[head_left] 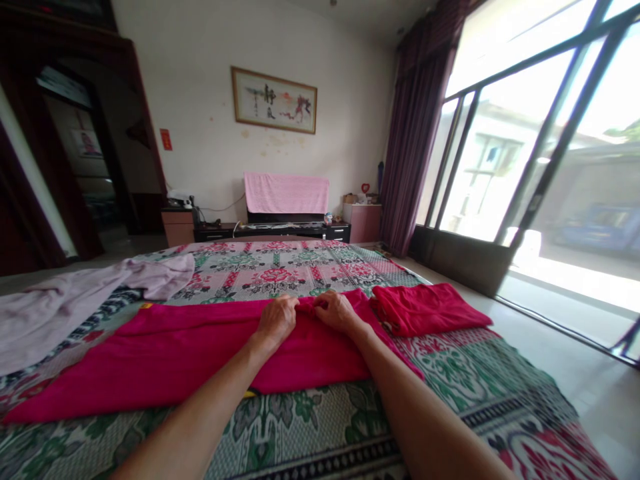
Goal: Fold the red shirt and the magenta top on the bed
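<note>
A bright pink garment (190, 353) lies stretched out across the patterned bedspread (280, 427), one long layer from left to right. Along its far edge my left hand (278, 321) is closed on the cloth. Close beside it, my right hand (336, 311) pinches the same edge, with a small gap between the two hands. The cloth bunches slightly between my fingers. What kind of garment it is, I cannot make out for sure. Just right of it sits a folded red garment (433, 308).
A pale pink cloth (65, 303) lies loosely at the left. Beyond the bed, a pink towel (287, 193) covers a screen on a low black cabinet (337, 233). Glass doors (525, 147) and a purple curtain (417, 127) stand on the right. A dark doorway is at left.
</note>
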Motion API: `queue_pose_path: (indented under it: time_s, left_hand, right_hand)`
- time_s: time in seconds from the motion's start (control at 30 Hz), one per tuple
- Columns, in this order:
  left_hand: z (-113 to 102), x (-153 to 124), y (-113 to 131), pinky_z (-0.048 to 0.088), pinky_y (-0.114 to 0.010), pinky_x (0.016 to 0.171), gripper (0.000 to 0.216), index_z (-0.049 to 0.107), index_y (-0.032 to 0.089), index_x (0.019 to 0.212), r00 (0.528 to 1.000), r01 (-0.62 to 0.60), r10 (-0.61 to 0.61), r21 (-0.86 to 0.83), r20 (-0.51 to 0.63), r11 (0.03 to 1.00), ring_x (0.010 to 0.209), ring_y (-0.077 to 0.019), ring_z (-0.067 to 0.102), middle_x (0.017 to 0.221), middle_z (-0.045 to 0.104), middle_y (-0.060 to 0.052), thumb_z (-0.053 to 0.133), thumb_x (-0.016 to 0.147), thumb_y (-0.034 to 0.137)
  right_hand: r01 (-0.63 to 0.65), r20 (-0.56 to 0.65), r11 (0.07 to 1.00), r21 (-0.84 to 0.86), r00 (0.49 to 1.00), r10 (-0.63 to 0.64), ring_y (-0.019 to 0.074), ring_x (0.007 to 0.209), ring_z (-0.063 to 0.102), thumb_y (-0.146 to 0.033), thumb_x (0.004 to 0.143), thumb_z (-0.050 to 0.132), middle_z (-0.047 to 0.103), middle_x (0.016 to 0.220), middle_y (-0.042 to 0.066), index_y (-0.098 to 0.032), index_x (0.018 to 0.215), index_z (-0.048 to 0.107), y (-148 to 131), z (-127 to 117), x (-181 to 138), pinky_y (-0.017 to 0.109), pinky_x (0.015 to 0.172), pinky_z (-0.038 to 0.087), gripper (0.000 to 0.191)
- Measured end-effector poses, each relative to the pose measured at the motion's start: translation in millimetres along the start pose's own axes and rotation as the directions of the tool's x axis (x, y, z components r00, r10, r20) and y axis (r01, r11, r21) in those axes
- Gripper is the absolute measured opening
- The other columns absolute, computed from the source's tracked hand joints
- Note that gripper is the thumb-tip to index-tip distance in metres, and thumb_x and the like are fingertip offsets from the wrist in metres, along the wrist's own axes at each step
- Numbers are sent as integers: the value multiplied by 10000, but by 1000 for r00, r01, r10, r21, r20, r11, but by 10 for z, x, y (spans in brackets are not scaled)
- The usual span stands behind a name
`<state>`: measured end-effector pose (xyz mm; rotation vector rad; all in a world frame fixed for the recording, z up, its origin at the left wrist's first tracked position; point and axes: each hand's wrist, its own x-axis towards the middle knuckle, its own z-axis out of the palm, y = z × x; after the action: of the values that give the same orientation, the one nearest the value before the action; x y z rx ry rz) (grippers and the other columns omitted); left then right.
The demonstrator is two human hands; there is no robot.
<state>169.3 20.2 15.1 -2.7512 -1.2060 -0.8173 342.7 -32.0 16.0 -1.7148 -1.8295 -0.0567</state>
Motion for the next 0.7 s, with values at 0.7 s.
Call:
queue_pose_path:
  time_s: [0.7]
  left_hand:
    - [30, -17, 95, 454, -296, 846, 264, 679, 183, 841, 917, -377, 391, -150, 76, 914, 851, -172, 589, 878, 663, -49, 464, 724, 81]
  right_hand:
    - [-389, 56, 887, -249, 909, 414, 216, 1006, 605, -76, 695, 484, 680, 1029, 128, -155, 969, 715, 336, -331, 4, 254, 857, 421, 367]
